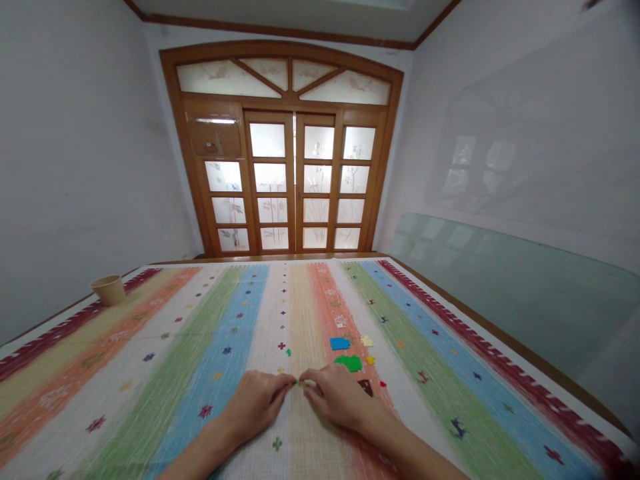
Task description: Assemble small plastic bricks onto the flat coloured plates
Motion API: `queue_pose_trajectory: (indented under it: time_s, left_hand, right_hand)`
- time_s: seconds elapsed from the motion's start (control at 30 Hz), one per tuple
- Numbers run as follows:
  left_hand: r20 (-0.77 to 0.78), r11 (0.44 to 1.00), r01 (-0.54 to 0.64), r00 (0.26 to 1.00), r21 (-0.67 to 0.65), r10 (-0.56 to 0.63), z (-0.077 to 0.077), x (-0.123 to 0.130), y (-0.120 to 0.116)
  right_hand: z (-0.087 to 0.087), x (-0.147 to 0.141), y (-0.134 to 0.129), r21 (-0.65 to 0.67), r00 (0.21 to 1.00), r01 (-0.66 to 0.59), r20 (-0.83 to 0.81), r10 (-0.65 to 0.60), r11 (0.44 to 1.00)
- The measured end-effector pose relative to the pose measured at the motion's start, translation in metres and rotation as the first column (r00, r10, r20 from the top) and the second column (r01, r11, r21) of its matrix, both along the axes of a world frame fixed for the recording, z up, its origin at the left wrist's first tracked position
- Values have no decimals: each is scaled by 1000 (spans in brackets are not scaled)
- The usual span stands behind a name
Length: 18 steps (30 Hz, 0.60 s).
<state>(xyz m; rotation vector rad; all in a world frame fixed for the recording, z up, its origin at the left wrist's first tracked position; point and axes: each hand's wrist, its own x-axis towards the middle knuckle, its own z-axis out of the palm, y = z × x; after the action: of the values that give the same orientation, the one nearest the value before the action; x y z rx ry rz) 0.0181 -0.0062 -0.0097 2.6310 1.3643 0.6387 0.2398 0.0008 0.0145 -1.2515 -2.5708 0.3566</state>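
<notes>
My left hand (261, 399) and my right hand (330, 395) meet fingertip to fingertip just above the striped tablecloth (200, 393). Between their pinched fingers shows a tiny green piece (297, 382), mostly hidden, so its shape cannot be made out. Another small green piece (289, 352) lies just beyond the fingers. Past my right hand are flat groups of small blue pieces (340, 343) and green pieces (349, 363). Close by lie pale yellow pieces (367, 341), yellow pieces (371, 361) and a red piece (383, 384). Brown pieces (367, 387) are partly covered by my right hand.
A tan paper cup (110, 291) stands near the table's left edge. Wooden doors with glass panes (295, 180) rise behind the far table edge. Along the right side, a pale glass panel (500, 287) leans by the wall.
</notes>
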Motion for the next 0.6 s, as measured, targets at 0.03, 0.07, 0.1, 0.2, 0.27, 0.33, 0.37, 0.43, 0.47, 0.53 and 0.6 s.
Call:
queue_pose_trajectory:
  time_s: [0.03,0.07,0.1,0.2,0.27,0.33,0.37,0.43,0.47,0.53,0.6]
  left_hand:
    - [0,1000,4,1000,6,-4,-1,0,0]
    - [2,1000,6,1000,12,-6,-2,-1,0]
    - [3,1000,6,1000,19,-6,-2,-1,0]
    - [1,1000,-1,1000,25,1,0,-1,-1]
    - [-5,1000,-7,1000,13,7,3,0,-2]
    - [-13,1000,-11,1000,-1,11,5,1,-3]
    - [-16,1000,-12,1000,-5,12,6,1,-3]
    - [-19,1000,-19,1000,-4,19,7,1,-3]
    - [-20,1000,-22,1000,-1,22,7,1,-3]
    - [-19,1000,-25,1000,2,25,6,1,-3]
    - [-13,1000,-22,1000,0,22,6,1,-3]
  right_hand:
    - [-1,0,0,5,1000,-3,1,3,1000]
    - [-2,0,0,10,1000,-4,-1,4,1000]
    - [-3,-1,-1,14,1000,-5,-3,5,1000]
    - [-4,-2,-1,20,1000,-6,-12,7,1000]
    - [-3,-2,-2,25,1000,-3,-14,3,1000]
    - [-2,-3,-3,29,1000,-5,-13,5,1000]
    - [-1,-3,-3,28,1000,-8,-13,9,1000]
    - [0,-4,-4,21,1000,-17,-10,18,1000]
    - [1,-4,-5,14,1000,-22,-8,22,1000]
    - [1,-4,-5,6,1000,-24,-4,24,1000]
    - [1,-4,-5,6,1000,-24,-7,24,1000]
